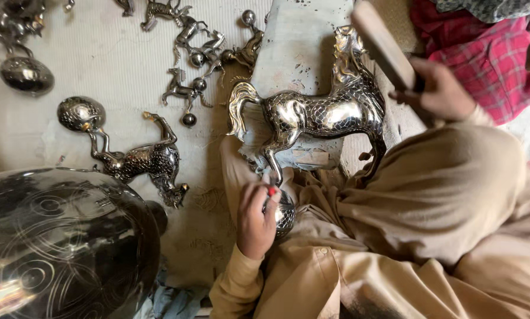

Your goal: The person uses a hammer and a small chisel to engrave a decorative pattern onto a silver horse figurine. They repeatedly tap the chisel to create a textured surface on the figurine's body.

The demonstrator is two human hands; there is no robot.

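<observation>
Horse (pixel 321 112): a large silvery metal figure with scaled engraving, laid on its side across a pale padded block (pixel 300 53), legs toward the worker; the block appears to serve as a firm bed under the body.

Left hand (pixel 256 218): closed around a small tool with a red tip (pixel 272 191), held against the round ball (pixel 285 214) at the horse's forefoot; the grip is tight, apparently so the point is kept steady on the metal.

Right hand (pixel 439 88): clenched on the handle of a wooden mallet (pixel 383 44), which is raised above the horse's head and neck, clear of the metal.

Posture: the horse is braced between block and lap; the worker's tan clothing (pixel 430 201) is pressed against the hind legs, seemingly to stop the piece from shifting.

Floor cloth (pixel 99 59): smaller horses (pixel 188 35) on balls are scattered at the top, well apart from the hands; one mid-sized horse (pixel 144 162) is laid nearer, at left.

Dish (pixel 58 242): a large engraved metal vessel is set at lower left, out of reach of the mallet.

Checked cloth (pixel 483 53): red, seen at upper right, beside the right hand.
</observation>
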